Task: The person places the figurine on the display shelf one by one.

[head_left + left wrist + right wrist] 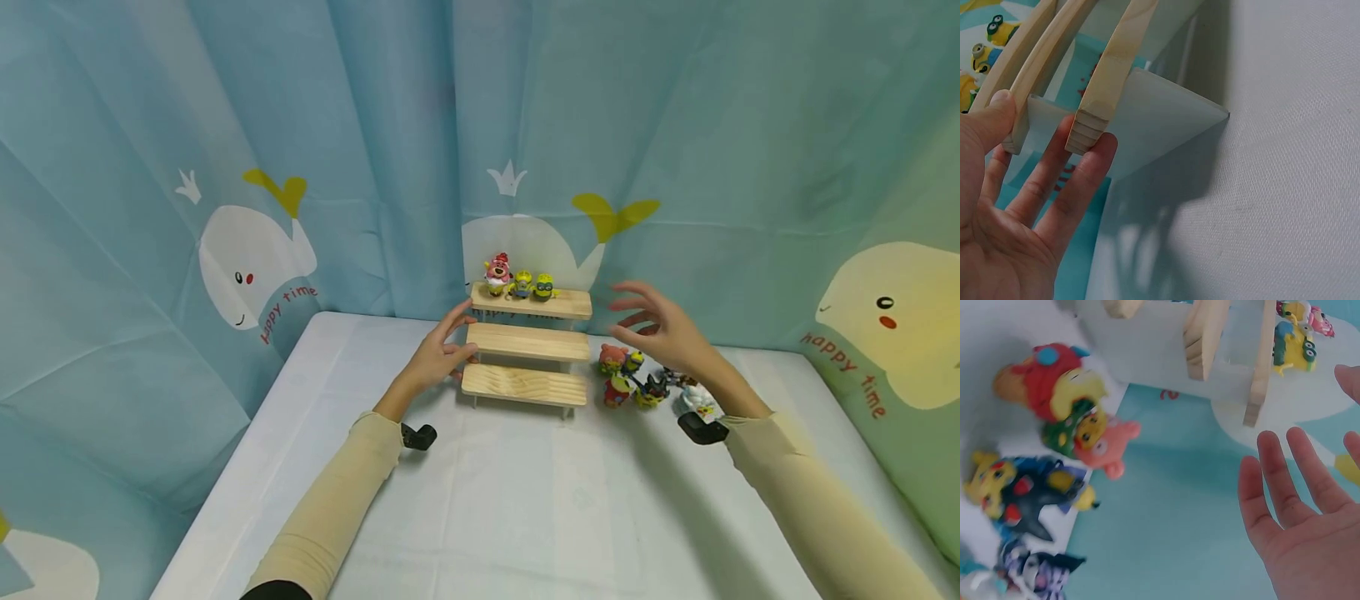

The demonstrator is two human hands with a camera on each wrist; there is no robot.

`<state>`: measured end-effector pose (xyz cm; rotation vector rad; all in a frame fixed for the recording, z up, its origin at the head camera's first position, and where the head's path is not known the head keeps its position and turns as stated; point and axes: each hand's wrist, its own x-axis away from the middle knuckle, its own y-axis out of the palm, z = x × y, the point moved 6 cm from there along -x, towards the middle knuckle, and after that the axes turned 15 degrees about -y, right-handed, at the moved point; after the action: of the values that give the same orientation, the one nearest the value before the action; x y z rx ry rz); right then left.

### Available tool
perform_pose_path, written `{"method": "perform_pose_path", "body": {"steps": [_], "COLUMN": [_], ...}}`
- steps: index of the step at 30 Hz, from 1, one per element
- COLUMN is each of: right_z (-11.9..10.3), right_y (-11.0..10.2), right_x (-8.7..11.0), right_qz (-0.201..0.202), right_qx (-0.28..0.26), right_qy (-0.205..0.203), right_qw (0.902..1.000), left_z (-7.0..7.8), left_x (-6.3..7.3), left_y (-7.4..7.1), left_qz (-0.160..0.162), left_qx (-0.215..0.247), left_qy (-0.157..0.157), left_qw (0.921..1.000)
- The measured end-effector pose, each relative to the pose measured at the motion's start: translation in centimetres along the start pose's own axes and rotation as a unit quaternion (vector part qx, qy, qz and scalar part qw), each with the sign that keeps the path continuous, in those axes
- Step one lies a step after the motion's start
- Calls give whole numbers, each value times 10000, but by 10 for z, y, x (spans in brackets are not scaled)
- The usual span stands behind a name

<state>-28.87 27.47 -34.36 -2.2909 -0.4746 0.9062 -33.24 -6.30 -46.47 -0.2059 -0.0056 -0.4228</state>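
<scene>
A three-tier wooden display stand (527,342) with pale side panels stands on the white cloth. My left hand (438,357) holds its left end, with the thumb over the middle board (1041,62) and fingertips at the end of the lowest board (1107,81). To the right of the stand, my right hand (660,327) hovers in the air with fingers spread and loosely bent, nothing in it. Three small figures line the top board: a pink bear (497,273) in a red-and-white hat and two yellow minions, one a one-eyed minion (522,285), the other a minion in goggles (543,287).
Several toy figures stand bunched right of the stand, below my right hand: a pink bear figure (1113,447), a red-clad figure (1054,378), a Pikachu-like figure (991,484) and a white one (699,400). A whale-print curtain (405,167) hangs behind the table.
</scene>
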Motion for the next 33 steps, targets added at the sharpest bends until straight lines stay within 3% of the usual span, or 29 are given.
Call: {"method": "perform_pose_path", "body": {"steps": [10,23,33], "right_z": [-7,-11,-9], "right_y": [-18,-36,-40], "right_x": [44,116,141], "right_qz": [16,464,711], "right_qx": [381,749,799], "right_qy": [222,444,601], "right_qw": [9990,9951,9924], "left_z": [1,-2,0], "left_x": [0,0,0], "left_y": [-2,0,-2], "left_qz": [32,-57,-29], "left_qx": [-52,-32,-96], "left_qy": [2,30,42], "left_qw": [10000,10000,9999]}}
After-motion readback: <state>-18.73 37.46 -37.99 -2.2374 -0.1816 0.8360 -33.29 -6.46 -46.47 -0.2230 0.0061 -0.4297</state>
